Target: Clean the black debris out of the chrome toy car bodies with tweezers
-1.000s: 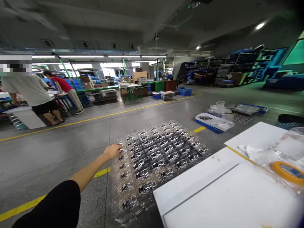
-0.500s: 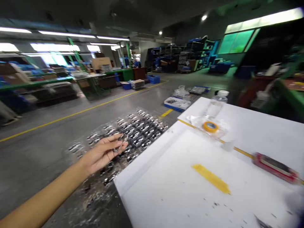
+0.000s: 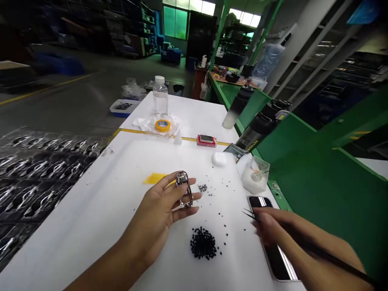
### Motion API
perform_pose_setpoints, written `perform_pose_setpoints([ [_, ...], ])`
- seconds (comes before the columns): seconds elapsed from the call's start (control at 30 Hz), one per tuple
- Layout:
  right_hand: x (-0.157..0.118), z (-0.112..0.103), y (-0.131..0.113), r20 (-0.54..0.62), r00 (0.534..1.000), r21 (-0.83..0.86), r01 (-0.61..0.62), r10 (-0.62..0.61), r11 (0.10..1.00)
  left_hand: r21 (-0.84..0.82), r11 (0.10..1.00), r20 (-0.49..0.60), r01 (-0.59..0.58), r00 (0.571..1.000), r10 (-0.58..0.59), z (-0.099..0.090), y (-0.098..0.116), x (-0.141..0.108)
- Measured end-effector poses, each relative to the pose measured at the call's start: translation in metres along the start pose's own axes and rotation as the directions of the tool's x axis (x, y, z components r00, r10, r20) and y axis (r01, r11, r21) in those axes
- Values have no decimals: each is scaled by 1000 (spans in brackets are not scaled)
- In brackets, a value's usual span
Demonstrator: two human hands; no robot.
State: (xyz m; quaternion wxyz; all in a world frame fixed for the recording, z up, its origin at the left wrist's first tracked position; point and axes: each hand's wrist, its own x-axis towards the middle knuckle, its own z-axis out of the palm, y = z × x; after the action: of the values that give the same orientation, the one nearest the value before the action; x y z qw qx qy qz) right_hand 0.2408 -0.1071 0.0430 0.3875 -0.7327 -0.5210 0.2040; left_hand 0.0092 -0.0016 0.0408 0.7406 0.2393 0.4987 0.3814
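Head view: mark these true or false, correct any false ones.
The left hand holds a small chrome metal frame. True.
The right hand holds tweezers. True.
The black granules lie in a blue tray. False: they lie in a loose pile on the white tabletop.
The yellow tape roll sits on the black smartphone. False: it lies on clear plastic; the smartphone lies under the right hand.
A clear plastic bottle stands upright. True.
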Motion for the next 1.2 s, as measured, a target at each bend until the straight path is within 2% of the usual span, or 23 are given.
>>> perform_pose_setpoints([
  [0.1, 29, 28, -8, 210, 977, 239, -86, 35, 967, -8, 1000, 14, -12, 1000, 12, 1, -10, 10],
  [0.17, 42, 52, -5, 285, 957, 311, -137, 45, 941, 19, 999, 7, -31, 999, 31, -7, -16, 16],
  [0.27, 48, 81, 7, 254, 962, 312, -179, 100, 933, 70, 997, -41, -36, 998, 39, -17, -20, 22],
  [0.33, 45, 90, 15, 223, 965, 290, -202, 140, 935, 95, 995, -56, -35, 998, 41, -20, -21, 25],
  [0.57, 35, 94, 23, 193, 952, 218, -279, 239, 935, 240, 969, -45, -50, 997, 62, -22, -27, 29],
  [0.8, 37, 95, 21, 180, 947, 193, -299, 266, 934, 419, 908, -27, -29, 999, 45, -25, -29, 28],
  [0.9, 38, 92, 20, 171, 945, 214, -310, 277, 926, 422, 904, 17, -76, 997, 76, -25, -29, 29],
  [0.97, 39, 89, 20, 177, 946, 257, -311, 272, 915, 437, 887, 72, -149, 989, 131, -25, -30, 29],
  [1.07, 38, 83, 19, 225, 945, 358, -305, 236, 882, 525, 773, 182, -357, 934, 308, -25, -34, 27],
  [1.13, 35, 79, 19, 274, 942, 432, -302, 195, 850, 583, 629, 274, -513, 854, 443, -24, -37, 25],
  [1.2, 30, 75, 18, 328, 934, 526, -304, 140, 794, 596, 480, 355, -644, 747, 562, -22, -39, 23],
])
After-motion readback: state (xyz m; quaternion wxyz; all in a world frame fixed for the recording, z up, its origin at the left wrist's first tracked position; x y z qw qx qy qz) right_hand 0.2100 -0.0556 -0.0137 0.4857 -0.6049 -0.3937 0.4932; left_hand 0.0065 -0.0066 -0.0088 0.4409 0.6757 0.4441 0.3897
